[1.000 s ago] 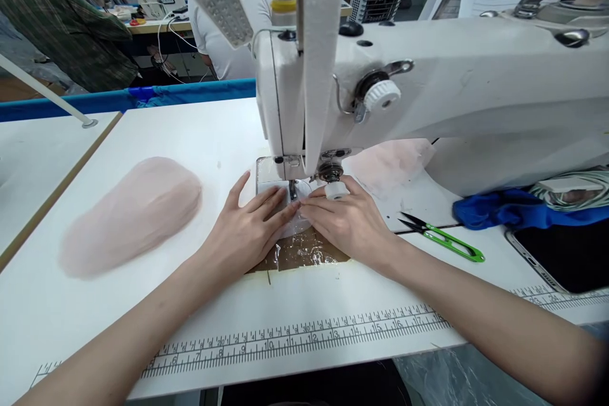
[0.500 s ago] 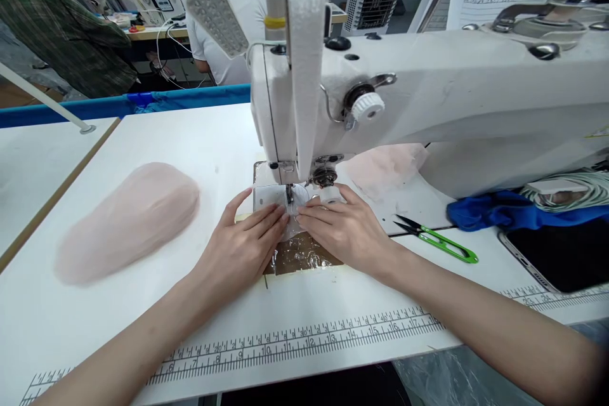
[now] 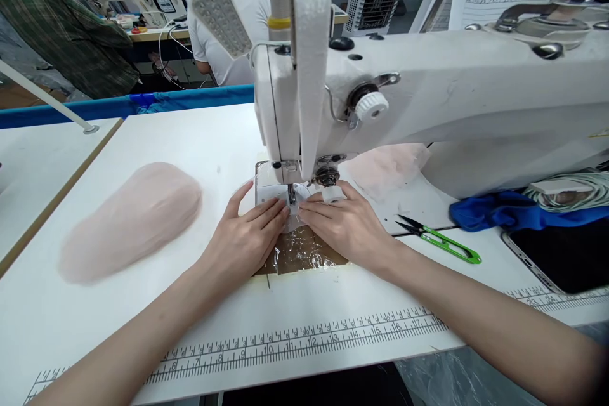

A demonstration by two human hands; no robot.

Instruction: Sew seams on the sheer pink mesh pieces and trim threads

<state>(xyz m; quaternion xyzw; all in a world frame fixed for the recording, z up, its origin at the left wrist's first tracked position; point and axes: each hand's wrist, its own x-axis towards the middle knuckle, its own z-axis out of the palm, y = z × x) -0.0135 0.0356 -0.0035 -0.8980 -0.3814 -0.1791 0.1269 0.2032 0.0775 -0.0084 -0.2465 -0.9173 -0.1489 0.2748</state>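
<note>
My left hand [image 3: 247, 236] lies flat, fingers stretched toward the needle of the white sewing machine [image 3: 428, 95]. My right hand [image 3: 343, 223] lies flat opposite it, fingertips nearly meeting the left ones. Both press a small sheer, pale piece of fabric [image 3: 292, 221] onto the needle plate under the presser foot [image 3: 291, 193]. A taped brown patch [image 3: 302, 252] on the table shows between my wrists. A white ring-like cap sits on my right index finger.
A pile of pale pink fabric [image 3: 130, 219] lies at left, more pink pieces [image 3: 385, 168] behind the machine arm. Green thread snips [image 3: 440, 242], blue cloth [image 3: 509, 212] and a phone [image 3: 556, 257] lie at right. A printed ruler [image 3: 304, 339] runs along the front edge. Two people stand beyond the table.
My hands stay flat at the needle with only slight shifts of the fingertips; the view has moved a little.
</note>
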